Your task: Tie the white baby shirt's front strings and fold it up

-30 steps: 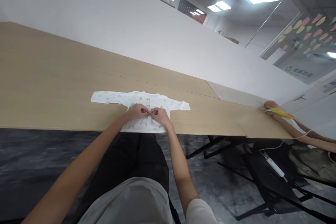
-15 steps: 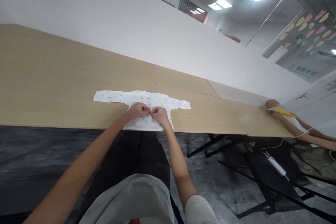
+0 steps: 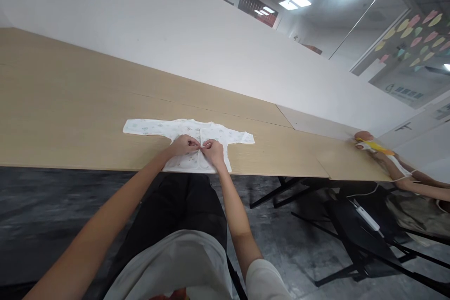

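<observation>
A small white long-sleeved baby shirt with a faint print lies front up on the wooden table, both sleeves spread out sideways. My left hand pinches the shirt's front opening from the left. Meeting it from the other side, my right hand pinches the same opening, fingertips nearly touching the left ones. What exactly lies between the fingertips, cloth edge or fastener, is too small to make out. The shirt's lower hem reaches the table's front edge.
The long table runs along a white wall. At the far right another person's arms reach toward a doll with yellow cloth. Black folding chairs, one carrying a white power strip, stand below.
My hands stay pinched at the shirt's front opening with barely any movement. The view has shifted slightly. At the right, the other person's hands have moved a little around the doll.
</observation>
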The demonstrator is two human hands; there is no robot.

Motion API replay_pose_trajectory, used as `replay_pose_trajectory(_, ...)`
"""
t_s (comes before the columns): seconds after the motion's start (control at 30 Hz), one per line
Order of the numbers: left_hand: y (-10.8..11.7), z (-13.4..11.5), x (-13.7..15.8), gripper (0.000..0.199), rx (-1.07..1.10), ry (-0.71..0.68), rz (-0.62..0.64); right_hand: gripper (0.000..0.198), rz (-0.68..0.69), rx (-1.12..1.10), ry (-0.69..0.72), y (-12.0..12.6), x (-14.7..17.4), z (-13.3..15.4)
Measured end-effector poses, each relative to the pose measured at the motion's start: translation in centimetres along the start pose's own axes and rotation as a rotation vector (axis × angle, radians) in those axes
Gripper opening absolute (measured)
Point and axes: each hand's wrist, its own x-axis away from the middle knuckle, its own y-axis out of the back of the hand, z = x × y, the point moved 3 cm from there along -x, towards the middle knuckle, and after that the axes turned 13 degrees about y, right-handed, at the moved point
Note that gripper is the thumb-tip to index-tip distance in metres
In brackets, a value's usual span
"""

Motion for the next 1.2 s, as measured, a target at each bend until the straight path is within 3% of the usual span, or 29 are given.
replay_pose_trajectory(0.53, 0.0, 0.3, -0.1, 0.037, 0.081, -0.010, 0.011, 0.021, 0.064, -0.003, 0.008, 0.0, -0.5, -0.1)
replay_pose_trajectory(0.8, 0.7, -0.5, -0.2, 0.042, 0.029, 0.064, 0.005, 0.036, 0.200, -0.038, -0.022, 3.0, -1.0, -2.1)
replay_pose_trajectory(0.9, 1.7, -1.2, -1.8, 0.037, -0.092, 0.099, 0.033, 0.033, 0.196, -0.002, -0.002, 3.7, -2.9, -1.8)
replay_pose_trajectory(1.0, 2.5, -1.8, -4.0, 0.031, -0.250, 0.199, -0.036, 0.023, 0.098, 0.060, 0.018, 3.3, -6.3, -0.9)
replay_pose_trajectory(1.2, 1.7, -1.6, -5.9, 0.034, -0.310, 0.398, -0.273, 0.010, 0.046, 0.153, 0.013, -1.0, -10.7, 0.0)
